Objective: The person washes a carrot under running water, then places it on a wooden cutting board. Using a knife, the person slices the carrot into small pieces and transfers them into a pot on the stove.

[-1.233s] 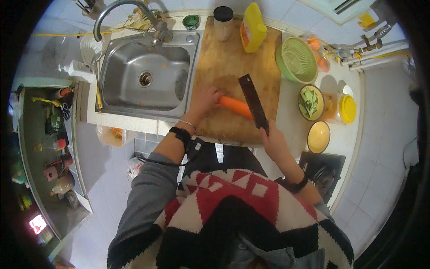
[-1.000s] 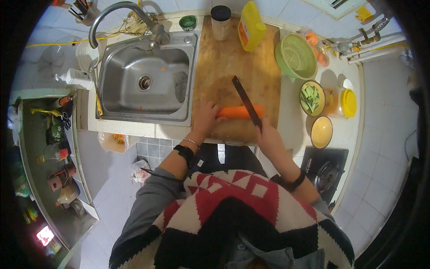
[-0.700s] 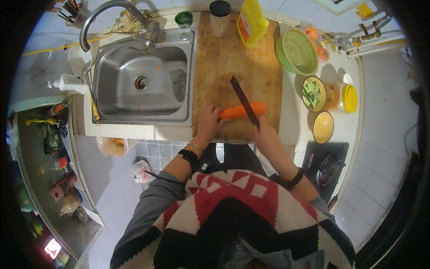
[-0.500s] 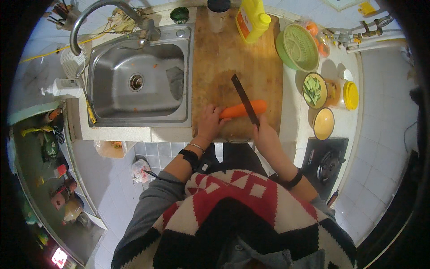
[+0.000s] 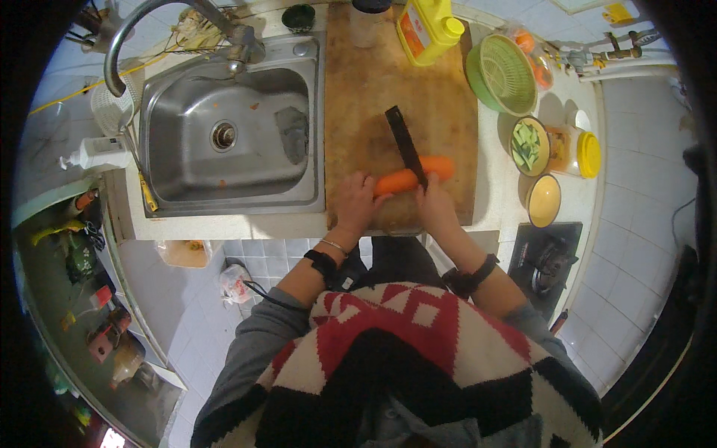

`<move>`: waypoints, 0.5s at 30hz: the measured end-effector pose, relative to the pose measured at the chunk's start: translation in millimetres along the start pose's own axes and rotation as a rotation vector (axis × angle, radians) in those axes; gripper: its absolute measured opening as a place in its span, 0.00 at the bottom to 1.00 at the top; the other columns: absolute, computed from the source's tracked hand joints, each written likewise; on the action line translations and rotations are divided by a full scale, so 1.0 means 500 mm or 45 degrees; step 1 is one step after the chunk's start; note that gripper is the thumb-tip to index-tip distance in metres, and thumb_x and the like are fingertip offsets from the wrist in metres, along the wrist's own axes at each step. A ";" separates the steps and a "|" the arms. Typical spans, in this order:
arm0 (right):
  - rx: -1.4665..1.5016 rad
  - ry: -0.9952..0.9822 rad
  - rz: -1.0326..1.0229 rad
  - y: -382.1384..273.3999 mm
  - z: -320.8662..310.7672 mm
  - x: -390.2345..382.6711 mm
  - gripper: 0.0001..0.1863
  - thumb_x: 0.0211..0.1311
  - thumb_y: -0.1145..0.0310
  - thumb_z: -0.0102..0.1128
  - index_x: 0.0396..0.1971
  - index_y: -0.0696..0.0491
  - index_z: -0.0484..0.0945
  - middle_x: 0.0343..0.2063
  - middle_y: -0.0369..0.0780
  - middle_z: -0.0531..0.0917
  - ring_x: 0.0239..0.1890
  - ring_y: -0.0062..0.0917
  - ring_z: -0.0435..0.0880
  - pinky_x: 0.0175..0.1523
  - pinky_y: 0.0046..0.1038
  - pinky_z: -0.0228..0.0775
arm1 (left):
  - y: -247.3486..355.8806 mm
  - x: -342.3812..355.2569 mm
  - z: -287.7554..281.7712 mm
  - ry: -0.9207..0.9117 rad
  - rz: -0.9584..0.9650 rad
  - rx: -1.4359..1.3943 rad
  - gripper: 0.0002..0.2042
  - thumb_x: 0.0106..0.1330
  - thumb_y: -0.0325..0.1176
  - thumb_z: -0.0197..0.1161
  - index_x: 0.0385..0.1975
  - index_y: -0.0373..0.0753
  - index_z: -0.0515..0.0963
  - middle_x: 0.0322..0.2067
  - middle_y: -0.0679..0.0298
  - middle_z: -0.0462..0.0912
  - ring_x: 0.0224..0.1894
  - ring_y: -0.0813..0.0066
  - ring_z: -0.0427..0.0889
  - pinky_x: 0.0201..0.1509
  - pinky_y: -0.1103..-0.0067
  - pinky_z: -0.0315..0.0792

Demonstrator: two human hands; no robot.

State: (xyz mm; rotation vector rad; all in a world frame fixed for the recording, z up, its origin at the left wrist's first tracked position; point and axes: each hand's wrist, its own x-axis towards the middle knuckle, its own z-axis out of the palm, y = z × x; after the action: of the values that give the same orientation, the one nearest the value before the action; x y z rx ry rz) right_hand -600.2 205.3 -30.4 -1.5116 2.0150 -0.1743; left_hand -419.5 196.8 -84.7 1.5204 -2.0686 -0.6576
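I see carrot (image 5: 414, 175) mid-frame on board (image 5: 441, 104), long axis left-right. Left hand (image 5: 356, 202) pins its left end. Right hand (image 5: 433, 205), clenched on knife (image 5: 405, 146), sets blade across carrot's middle. Sink (image 5: 224, 142) further left.

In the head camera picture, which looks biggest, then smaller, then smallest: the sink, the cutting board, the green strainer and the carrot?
1. Cutting board and sink: too alike to rank.
2. Green strainer.
3. Carrot, smallest; the left hand covers one end.
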 end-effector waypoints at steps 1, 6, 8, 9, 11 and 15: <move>0.022 0.016 -0.012 0.005 0.005 0.009 0.14 0.66 0.64 0.48 0.44 0.58 0.63 0.26 0.58 0.80 0.31 0.56 0.80 0.36 0.53 0.70 | 0.000 0.002 -0.001 -0.014 -0.012 0.010 0.23 0.53 0.47 0.68 0.44 0.39 0.76 0.42 0.58 0.73 0.47 0.56 0.71 0.52 0.67 0.68; 0.113 0.042 -0.101 0.014 -0.015 0.003 0.14 0.66 0.64 0.48 0.44 0.58 0.63 0.28 0.58 0.80 0.32 0.56 0.79 0.36 0.52 0.69 | -0.010 0.007 -0.023 -0.016 0.054 -0.122 0.22 0.53 0.41 0.70 0.45 0.39 0.75 0.42 0.56 0.73 0.47 0.54 0.71 0.53 0.66 0.67; 0.159 0.096 -0.099 0.004 -0.042 -0.019 0.13 0.66 0.65 0.48 0.43 0.57 0.63 0.28 0.58 0.80 0.33 0.57 0.79 0.37 0.52 0.69 | -0.026 0.004 -0.044 -0.047 0.077 -0.236 0.21 0.53 0.38 0.71 0.45 0.39 0.75 0.42 0.55 0.73 0.47 0.53 0.72 0.53 0.66 0.67; 0.197 0.142 -0.126 -0.001 -0.056 -0.039 0.13 0.66 0.65 0.48 0.43 0.57 0.63 0.29 0.58 0.80 0.34 0.57 0.79 0.37 0.53 0.69 | -0.039 0.000 -0.059 -0.067 0.092 -0.305 0.20 0.53 0.36 0.71 0.45 0.38 0.75 0.42 0.55 0.74 0.47 0.53 0.72 0.54 0.66 0.67; 0.166 0.050 -0.103 -0.014 -0.077 -0.084 0.12 0.66 0.65 0.49 0.43 0.57 0.63 0.29 0.58 0.80 0.35 0.57 0.79 0.38 0.53 0.69 | -0.055 -0.006 -0.077 -0.141 0.087 -0.374 0.20 0.53 0.34 0.71 0.45 0.37 0.74 0.43 0.54 0.74 0.48 0.53 0.73 0.54 0.67 0.68; 0.124 -0.123 -0.096 -0.047 -0.060 -0.133 0.12 0.65 0.66 0.49 0.41 0.57 0.63 0.30 0.58 0.80 0.35 0.57 0.79 0.38 0.53 0.68 | -0.064 -0.022 -0.081 -0.245 0.025 -0.340 0.20 0.53 0.33 0.71 0.44 0.35 0.74 0.44 0.53 0.75 0.49 0.53 0.74 0.55 0.68 0.69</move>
State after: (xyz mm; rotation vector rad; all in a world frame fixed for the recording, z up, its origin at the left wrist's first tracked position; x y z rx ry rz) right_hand -586.1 250.2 29.9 -1.5067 1.8488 -0.2225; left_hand -367.5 195.2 -75.1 1.3276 -2.0309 -1.0627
